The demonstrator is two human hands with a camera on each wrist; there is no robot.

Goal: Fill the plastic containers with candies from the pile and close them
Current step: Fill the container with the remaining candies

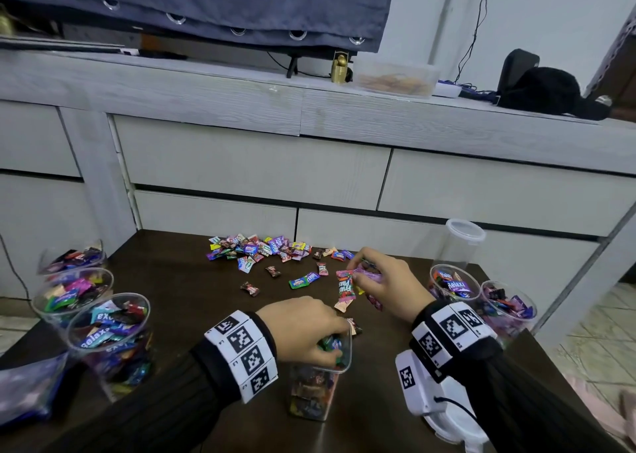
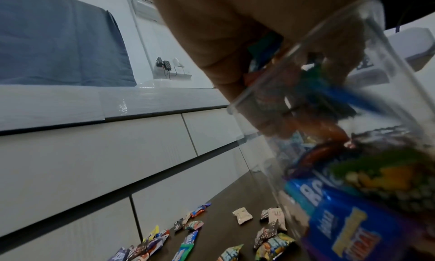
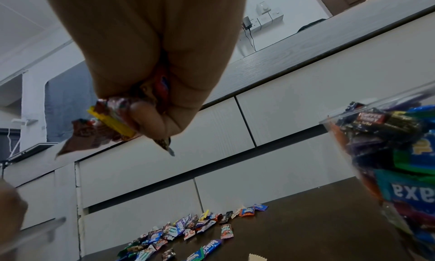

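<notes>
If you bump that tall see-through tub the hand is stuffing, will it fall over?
Probably not easily: the tall clear plastic container looks nearly full of wrapped candies, so it is likely bottom-heavy. The left hand reaching into its mouth probably steadies it too. Still, being narrow, it might tip if shoved near the rim.

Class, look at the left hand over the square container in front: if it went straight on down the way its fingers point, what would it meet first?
The left hand points down into the square container, so it would most likely meet the candies packed inside first, though depth is unclear.
</notes>
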